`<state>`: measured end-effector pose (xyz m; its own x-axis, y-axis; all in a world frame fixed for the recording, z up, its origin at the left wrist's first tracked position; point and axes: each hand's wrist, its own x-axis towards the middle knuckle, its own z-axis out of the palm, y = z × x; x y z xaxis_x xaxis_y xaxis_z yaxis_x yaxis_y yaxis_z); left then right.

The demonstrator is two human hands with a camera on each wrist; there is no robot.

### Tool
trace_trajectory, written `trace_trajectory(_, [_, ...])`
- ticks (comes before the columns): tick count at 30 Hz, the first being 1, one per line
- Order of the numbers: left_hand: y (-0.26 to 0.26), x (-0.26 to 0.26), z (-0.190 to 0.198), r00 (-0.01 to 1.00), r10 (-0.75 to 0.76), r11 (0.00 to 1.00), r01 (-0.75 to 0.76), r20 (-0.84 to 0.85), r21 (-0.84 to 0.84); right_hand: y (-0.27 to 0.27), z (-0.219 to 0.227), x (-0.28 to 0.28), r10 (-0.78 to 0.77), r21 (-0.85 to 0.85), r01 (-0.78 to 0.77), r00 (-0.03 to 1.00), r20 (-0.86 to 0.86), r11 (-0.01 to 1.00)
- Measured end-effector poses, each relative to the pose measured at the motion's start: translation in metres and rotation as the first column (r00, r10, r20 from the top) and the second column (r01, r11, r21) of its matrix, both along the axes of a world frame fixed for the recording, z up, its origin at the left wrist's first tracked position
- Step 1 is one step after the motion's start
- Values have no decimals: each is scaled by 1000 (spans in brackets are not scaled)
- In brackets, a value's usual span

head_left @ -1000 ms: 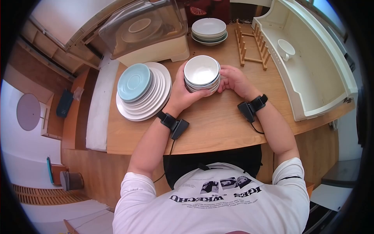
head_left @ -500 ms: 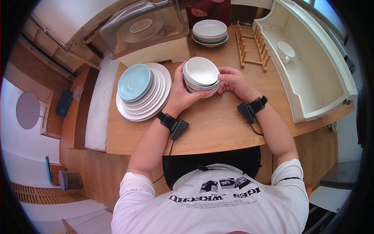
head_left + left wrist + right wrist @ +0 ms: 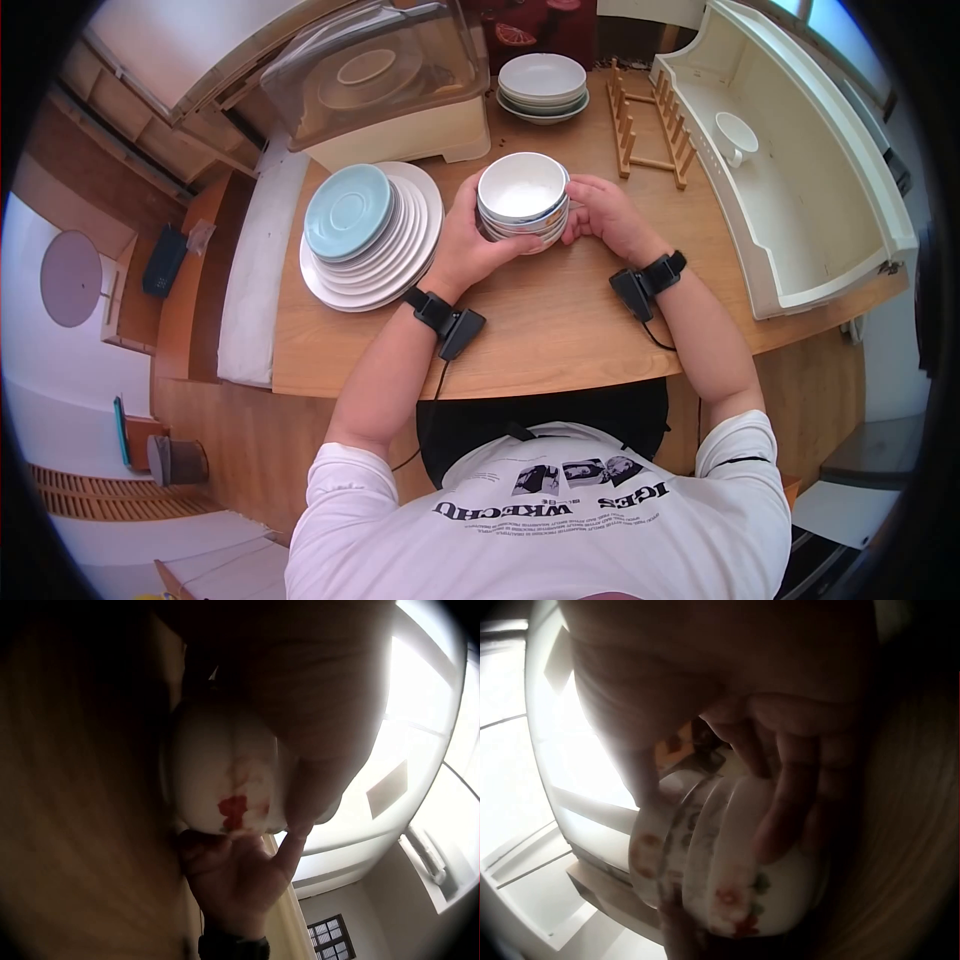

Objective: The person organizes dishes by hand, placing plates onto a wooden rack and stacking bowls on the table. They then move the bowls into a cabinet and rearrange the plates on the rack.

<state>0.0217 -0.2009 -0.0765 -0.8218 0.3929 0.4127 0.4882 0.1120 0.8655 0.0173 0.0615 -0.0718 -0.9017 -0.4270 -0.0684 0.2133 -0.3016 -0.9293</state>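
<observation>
Left hand, right hand — both curled round one bowl stack; one cup in bin.

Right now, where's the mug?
Head view, right side: the mug is inside the cream bin, toward the bin's left wall, with the wooden rack its nearest neighbour outside, to the left.

The white shirt carries large dark lettering that seems to read "IGES" and "WKECHU". Smaller lines of print run beside these words on the shirt, too small to read.
</observation>
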Motion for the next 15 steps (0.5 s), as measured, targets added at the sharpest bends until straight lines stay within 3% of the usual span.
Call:
trace_trajectory(3, [5, 6, 0, 992, 91, 995, -87, -84, 44, 0, -1, -1, 18, 32, -16, 999, -46, 999])
trace_trajectory(6, [7, 8, 3, 995, 64, 991, -55, -72, 118, -3, 2, 3, -30, 84, 34, 998, -51, 996])
trace_trajectory(12, [0, 1, -2, 1000, 19, 1000, -19, 0, 12, 1, 4, 2, 23, -23, -22, 1000, 9, 999])
trace_trajectory(15, [1, 3, -1, 992, 77, 997, -79, -98, -19, 3, -1, -1, 41, -5, -41, 999, -35, 999])
